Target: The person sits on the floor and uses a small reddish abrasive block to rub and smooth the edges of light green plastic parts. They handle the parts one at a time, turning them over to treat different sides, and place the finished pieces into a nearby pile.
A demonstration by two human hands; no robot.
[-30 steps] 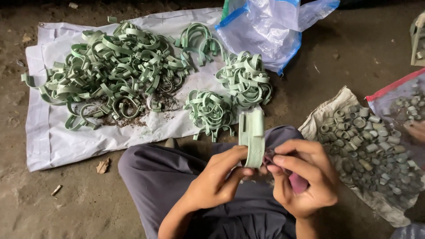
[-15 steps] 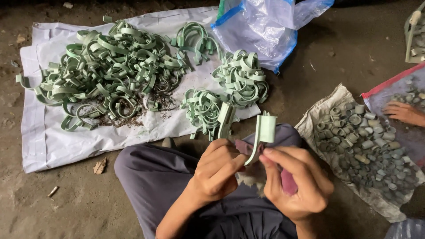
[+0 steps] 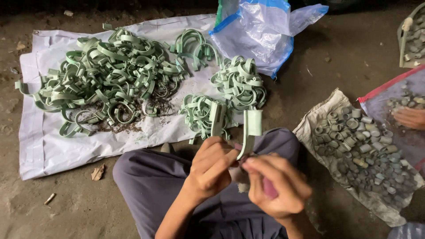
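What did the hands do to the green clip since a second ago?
The green clip was shut between both hands; now its two arms are spread apart, the left hand holding one arm and the right hand the other. Another person's hand has come in at the right edge. The piles of clips and small rings stayed put.

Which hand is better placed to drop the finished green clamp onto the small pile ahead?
Left, probably. The left hand holds a green clamp arm directly below the small pile; the right hand sits lower and also holds a pink tool.
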